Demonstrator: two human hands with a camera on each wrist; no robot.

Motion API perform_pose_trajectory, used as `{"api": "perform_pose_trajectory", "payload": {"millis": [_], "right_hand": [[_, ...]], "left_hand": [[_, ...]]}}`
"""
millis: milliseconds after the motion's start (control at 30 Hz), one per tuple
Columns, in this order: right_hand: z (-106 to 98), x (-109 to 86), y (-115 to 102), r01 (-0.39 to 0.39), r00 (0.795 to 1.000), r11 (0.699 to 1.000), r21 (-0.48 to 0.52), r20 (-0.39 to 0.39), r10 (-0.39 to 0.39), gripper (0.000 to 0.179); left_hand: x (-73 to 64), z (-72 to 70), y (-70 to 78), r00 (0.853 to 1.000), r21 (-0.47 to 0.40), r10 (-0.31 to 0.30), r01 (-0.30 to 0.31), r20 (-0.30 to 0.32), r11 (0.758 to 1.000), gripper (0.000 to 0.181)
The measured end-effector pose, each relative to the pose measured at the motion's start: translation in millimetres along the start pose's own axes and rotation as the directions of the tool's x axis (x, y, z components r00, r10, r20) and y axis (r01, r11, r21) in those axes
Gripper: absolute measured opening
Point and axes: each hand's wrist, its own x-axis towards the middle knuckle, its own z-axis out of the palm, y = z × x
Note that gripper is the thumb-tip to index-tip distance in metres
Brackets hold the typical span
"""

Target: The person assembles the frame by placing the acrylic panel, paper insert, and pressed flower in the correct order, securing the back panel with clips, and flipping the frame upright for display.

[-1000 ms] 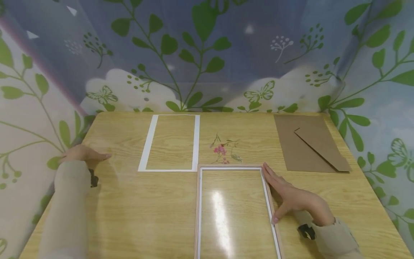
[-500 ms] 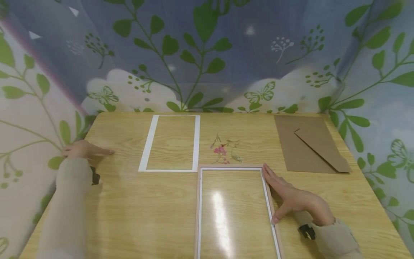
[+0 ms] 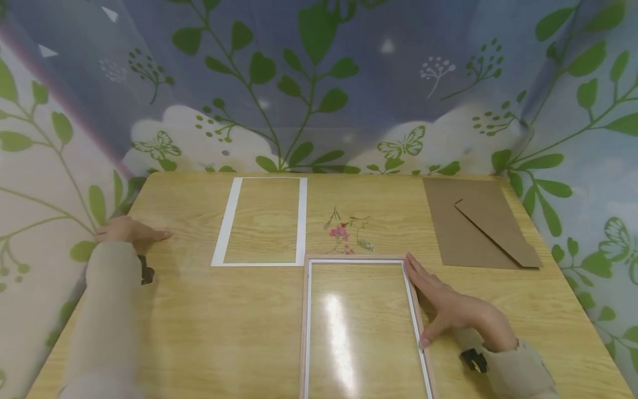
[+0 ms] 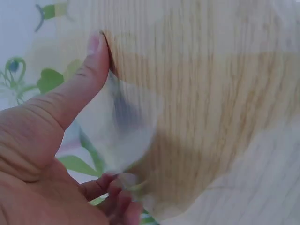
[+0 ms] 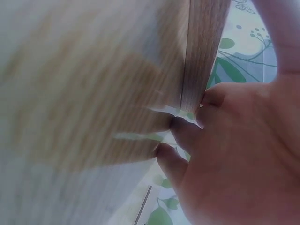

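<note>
My right hand [image 3: 461, 310] lies along the right side of a thin wooden picture frame [image 3: 359, 256]. Its straight fingers touch the outer edge near the far corner, and the thumb meets the same side further down. In the right wrist view the bar of the frame [image 5: 204, 56] stands by the fingertips. My left hand [image 3: 129, 230] rests on the wooden table [image 3: 224, 321] near its left edge, thumb pointing inward. From the left wrist, the thumb [image 4: 77, 86] and slightly bent fingers touch the glossy tabletop. The frame's near end runs out of view.
A white paper mat border [image 3: 225, 221] lies at the back left of the frame. Pressed pink flowers [image 3: 340, 231] lie just beyond the frame. A brown backing board [image 3: 468, 233] with a folded-out stand flap [image 3: 503, 235] sits at the back right. Leaf-printed cloth [image 3: 319, 133] walls the table.
My left hand has shifted slightly away from me along the table's left edge. The right hand and the picture frame hold their place.
</note>
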Motion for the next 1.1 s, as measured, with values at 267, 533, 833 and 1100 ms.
{"api": "perform_pose_trajectory", "payload": {"millis": [267,533,833,1100], "right_hand": [[0,-0.4,-1,-0.008,1.000,1.000,-0.006,-0.001,0.008,0.146],[0,0.0,-1,0.007,1.000,0.999,-0.031,0.002,-0.007,0.145],[-2,-0.7,-2,0.020,1.000,0.999,-0.033,-0.005,-0.020,0.145],[-1,-1.0,-1,-0.010,1.000,0.999,-0.040,-0.005,0.010,0.147]], "left_hand": [[-4.4,-7.9,-15.1,0.979,-0.139,0.108,-0.132,-0.171,0.981,0.112],[-23.5,-41.4,-27.7,0.930,-0.530,0.364,-0.335,-0.052,0.779,0.024],[-66.2,-78.3,-13.4,0.893,-0.745,0.440,-0.354,-0.091,0.565,0.010],[-103.1,-98.6,0.9,0.849,-0.766,0.455,-0.475,-0.268,0.433,0.028]]}}
